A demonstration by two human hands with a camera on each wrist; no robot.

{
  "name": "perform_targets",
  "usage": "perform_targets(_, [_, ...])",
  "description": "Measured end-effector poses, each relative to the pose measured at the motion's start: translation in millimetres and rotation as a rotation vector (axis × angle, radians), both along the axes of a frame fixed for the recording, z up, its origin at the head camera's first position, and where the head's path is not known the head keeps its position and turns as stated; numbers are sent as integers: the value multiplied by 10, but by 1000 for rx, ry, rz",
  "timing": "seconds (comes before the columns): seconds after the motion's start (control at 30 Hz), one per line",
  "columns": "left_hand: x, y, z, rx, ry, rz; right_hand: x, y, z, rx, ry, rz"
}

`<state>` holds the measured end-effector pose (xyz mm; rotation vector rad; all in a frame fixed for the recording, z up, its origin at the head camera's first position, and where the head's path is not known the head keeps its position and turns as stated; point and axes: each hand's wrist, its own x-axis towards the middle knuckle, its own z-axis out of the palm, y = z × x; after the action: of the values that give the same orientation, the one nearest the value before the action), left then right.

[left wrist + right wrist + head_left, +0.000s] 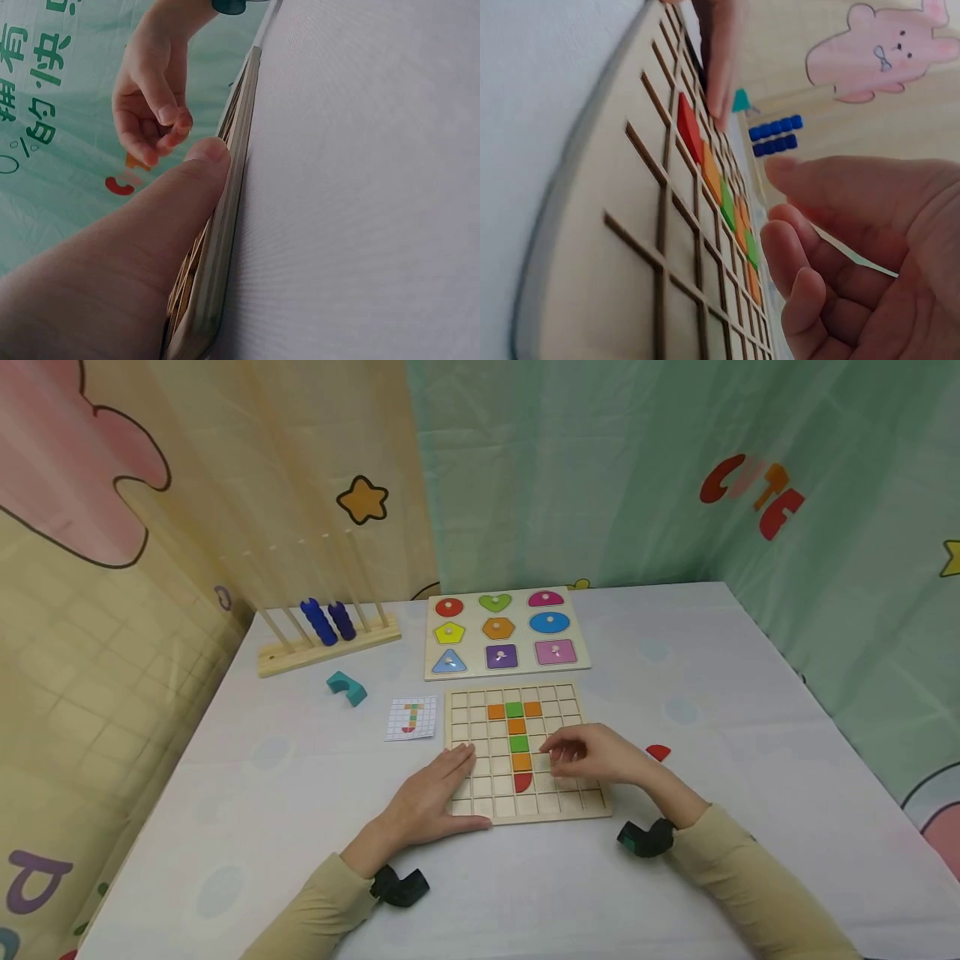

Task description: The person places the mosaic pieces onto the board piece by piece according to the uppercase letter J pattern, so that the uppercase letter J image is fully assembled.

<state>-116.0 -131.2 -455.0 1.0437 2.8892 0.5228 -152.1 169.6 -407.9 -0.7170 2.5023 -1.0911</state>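
Observation:
A wooden grid board (504,807) lies on the table with orange and green square tiles (519,743) forming a T shape. A red quarter-round tile (522,782) sits at the lower end of its stem. My left hand (429,793) rests flat over the board's left side, its thumb (207,151) along the near edge. Above the right part of the grid hovers my right hand (596,753), fingers loosely bent. Nothing shows between its thumb and fingers (784,244) in the right wrist view. Another red tile (658,752) lies on the table beside the right forearm.
Left of the board is a pattern card (412,718). Behind stands a shape puzzle (468,647) with knobbed pieces. Farther left are a peg stand (330,650) holding blue beads and a teal curved block (347,687). Printed curtains (562,468) hang behind the table.

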Motion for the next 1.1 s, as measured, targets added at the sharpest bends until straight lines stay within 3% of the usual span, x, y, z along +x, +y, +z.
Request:
perform_targets(0.17, [-5, -1, -12, 5, 8, -6, -48, 370, 83, -21, -8, -28])
perform_targets(0.43, [-11, -2, -24, 9, 9, -7, -59, 875, 28, -115, 49, -74])
perform_targets(0.77, [-4, -5, -22, 8, 16, -5, -54, 1226, -69, -238, 47, -59])
perform_targets(1.1, [2, 2, -13, 10, 9, 0, -66, 1460, -126, -230, -9, -66])
